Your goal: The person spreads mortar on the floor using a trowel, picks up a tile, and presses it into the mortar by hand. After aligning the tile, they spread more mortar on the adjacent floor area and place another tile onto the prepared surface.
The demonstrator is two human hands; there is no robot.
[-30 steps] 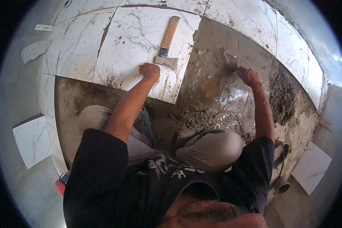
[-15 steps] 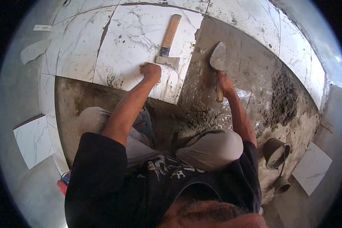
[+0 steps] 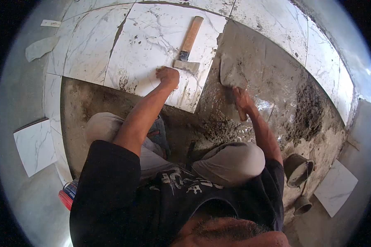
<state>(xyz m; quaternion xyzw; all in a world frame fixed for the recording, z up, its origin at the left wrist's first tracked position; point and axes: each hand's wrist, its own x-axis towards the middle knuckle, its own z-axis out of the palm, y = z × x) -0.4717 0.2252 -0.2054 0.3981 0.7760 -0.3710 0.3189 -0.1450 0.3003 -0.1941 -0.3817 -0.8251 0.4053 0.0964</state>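
Observation:
My right hand is wrapped around the wooden handle of a trowel. The trowel's mortar-smeared blade lies against the wet grey mortar, close beside the edge of a white marbled tile. My left hand rests on that tile with its fingers curled in; nothing shows in it, and its underside is hidden. Just beyond the left knuckles lies a hatchet-like hammer, with a metal head and a wooden handle pointing away from me.
Laid tiles border the mortar at the far side. A heap of dark mortar is on the right, above a bucket and a smaller pot. Loose tiles lie at left and right. A red-and-blue object is at lower left.
The trowel blade has turned and come down toward the tile edge, its pale face now looking mortar-coloured. My right hand has shifted slightly nearer to me; the left stays on the tile.

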